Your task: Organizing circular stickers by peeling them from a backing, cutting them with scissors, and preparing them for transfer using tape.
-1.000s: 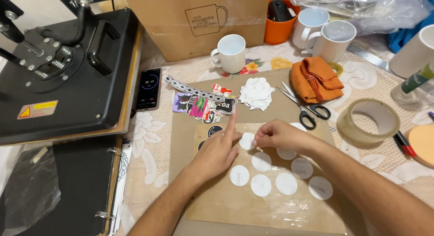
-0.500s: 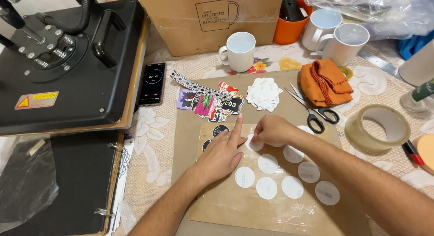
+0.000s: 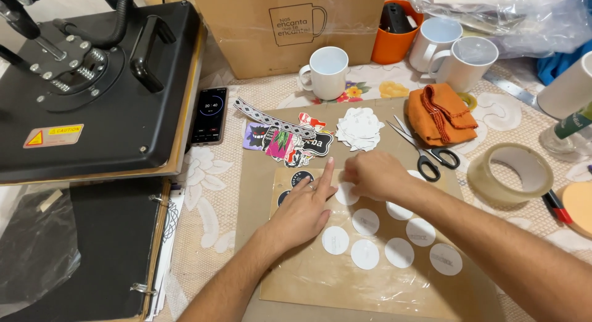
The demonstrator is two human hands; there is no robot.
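My left hand (image 3: 305,206) lies flat on a clear plastic sheet (image 3: 320,276) over brown paper, index finger stretched forward. My right hand (image 3: 373,173) is beside it, fingertips pinching a white round disc (image 3: 346,193) on the sheet. Several more white discs (image 3: 399,252) lie in rows on the sheet to the right. Two dark round stickers (image 3: 301,176) sit just left of my left hand. A pile of white cut-outs (image 3: 359,127) and colourful stickers (image 3: 279,140) lie beyond my hands.
A black heat press (image 3: 92,81) fills the left, a phone (image 3: 209,115) beside it. Scissors (image 3: 425,152), an orange cloth (image 3: 439,112), a tape roll (image 3: 509,172), white mugs (image 3: 327,72), an orange cup (image 3: 394,29) and a cardboard box (image 3: 290,26) ring the sheet.
The view has drifted slightly. Both hands stay on the same disc, with the right hand's fingers pressing a little closer over it.
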